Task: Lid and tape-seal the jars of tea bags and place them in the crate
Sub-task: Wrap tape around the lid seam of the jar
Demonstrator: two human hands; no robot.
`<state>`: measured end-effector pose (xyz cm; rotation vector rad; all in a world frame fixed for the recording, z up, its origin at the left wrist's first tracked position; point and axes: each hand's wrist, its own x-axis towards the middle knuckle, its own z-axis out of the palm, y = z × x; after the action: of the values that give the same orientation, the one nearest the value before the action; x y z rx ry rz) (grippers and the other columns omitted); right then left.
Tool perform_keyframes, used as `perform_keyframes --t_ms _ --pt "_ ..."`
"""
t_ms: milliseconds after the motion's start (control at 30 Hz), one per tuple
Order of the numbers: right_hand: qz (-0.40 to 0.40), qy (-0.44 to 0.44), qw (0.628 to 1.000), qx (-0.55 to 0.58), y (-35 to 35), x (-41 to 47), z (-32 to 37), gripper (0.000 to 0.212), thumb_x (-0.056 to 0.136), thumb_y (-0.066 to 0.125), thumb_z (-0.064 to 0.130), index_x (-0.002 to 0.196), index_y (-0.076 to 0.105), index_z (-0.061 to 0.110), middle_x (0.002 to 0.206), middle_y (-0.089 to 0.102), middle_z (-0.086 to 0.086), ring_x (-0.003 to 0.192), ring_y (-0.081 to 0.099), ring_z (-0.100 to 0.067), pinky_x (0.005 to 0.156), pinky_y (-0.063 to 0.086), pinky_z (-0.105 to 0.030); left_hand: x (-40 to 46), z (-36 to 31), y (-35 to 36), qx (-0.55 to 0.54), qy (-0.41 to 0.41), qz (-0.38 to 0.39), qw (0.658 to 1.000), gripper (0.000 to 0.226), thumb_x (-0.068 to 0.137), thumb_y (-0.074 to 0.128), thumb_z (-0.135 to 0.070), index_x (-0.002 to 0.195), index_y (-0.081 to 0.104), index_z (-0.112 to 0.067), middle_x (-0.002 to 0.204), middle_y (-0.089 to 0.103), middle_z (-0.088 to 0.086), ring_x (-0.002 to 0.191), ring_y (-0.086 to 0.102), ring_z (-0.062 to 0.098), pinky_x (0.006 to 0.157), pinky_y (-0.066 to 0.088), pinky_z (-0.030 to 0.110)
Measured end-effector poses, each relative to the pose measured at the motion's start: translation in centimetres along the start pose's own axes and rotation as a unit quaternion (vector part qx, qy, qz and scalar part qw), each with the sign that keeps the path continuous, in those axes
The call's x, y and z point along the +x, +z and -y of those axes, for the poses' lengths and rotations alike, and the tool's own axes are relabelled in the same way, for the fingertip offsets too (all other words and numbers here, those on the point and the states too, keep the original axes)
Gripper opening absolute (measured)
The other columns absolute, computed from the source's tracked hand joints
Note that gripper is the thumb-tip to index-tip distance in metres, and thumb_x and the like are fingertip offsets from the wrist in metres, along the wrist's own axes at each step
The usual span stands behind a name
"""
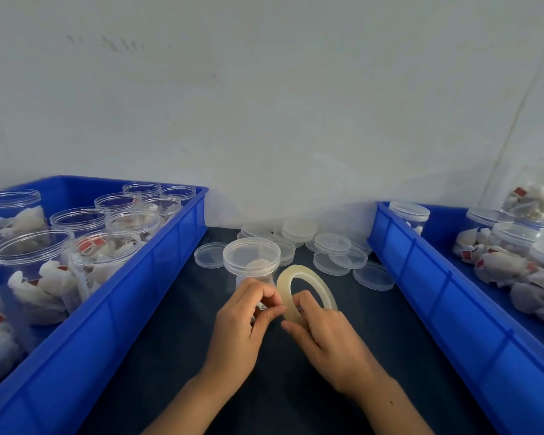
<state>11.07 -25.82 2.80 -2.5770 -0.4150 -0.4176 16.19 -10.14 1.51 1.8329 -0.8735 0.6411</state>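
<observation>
Now lidded jar (251, 260) stands on dark table (170, 324) btwn two blue crates, w/ tape roll (307, 288) just right of it. Left hand (244, 312) pinches at tape end by roll edge; right hand (322, 324) grips roll. Jar prob light, slick clear plastic, so best held round the body below lid.

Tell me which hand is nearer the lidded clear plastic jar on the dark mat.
Left. The left hand is right in front of the lidded clear plastic jar; the right hand is further right, holding the clear tape roll.
</observation>
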Motion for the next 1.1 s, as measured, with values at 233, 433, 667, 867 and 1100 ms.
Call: perform_keyframes --t_ms 233,433,667,867,1100 --pt "0.000 0.006 1.000 -0.003 -0.4 0.1 0.0 0.026 0.097 0.041 0.050 0.102 0.042 0.024 0.073 0.056 0.003 0.064 0.051 -0.015 0.061 0.044 -0.036 0.1 -0.3 -0.3 0.027 0.007 -0.025 0.999 0.009 0.082 0.071 -0.009 0.078 0.063 -0.010 0.077 0.063 -0.008 0.072 0.062 0.011 0.062 0.052 0.022" --pt "-0.039 0.060 0.997 0.003 -1.2 0.4 -0.6 0.034 0.094 0.031 0.055 0.120 0.032 0.034 0.066 0.055 -0.003 0.056 0.046 -0.015 0.061 0.044 -0.032 0.4 -1.0 -0.8 0.043 0.020 -0.046 0.998 0.013 0.080 0.069 -0.021 0.073 0.065 -0.011 0.072 0.063 -0.011 0.066 0.059 0.006 0.059 0.048 0.015" --pt "-0.122 0.047 0.991 -0.026 -1.5 0.5 0.7 0.021 0.098 0.047 0.031 0.103 0.066 0.040 0.077 0.057 0.019 0.077 0.054 -0.002 0.065 0.041 -0.016 0.8 0.2 -1.1 0.141 0.042 -0.125 0.981 0.040 0.070 0.077 -0.032 0.104 0.067 -0.013 0.107 0.057 -0.001 0.097 0.052 0.010 0.079 0.043 0.013" --pt "-0.176 0.086 0.980 -0.030 -1.4 0.9 0.9 0.014 0.095 0.052 0.036 0.083 0.057 0.030 0.081 0.054 0.016 0.072 0.049 -0.009 0.059 0.037 -0.020 1.4 3.5 -0.6 -0.030 -0.166 -0.094 0.981 0.121 0.048 0.090 -0.038 0.144 0.019 -0.020 0.143 0.032 -0.005 0.132 0.034 0.008 0.098 0.027 0.004" --pt "-0.152 0.096 0.982 -0.052 -1.9 1.0 1.2 0.023 0.093 0.047 0.046 0.081 0.054 0.028 0.081 0.053 0.010 0.073 0.050 -0.011 0.060 0.041 -0.022 1.5 4.3 -0.5 -0.093 -0.194 0.021 0.976 0.099 0.053 0.086 -0.052 0.127 0.020 -0.061 0.119 0.055 -0.025 0.109 0.055 -0.009 0.079 0.045 0.005"
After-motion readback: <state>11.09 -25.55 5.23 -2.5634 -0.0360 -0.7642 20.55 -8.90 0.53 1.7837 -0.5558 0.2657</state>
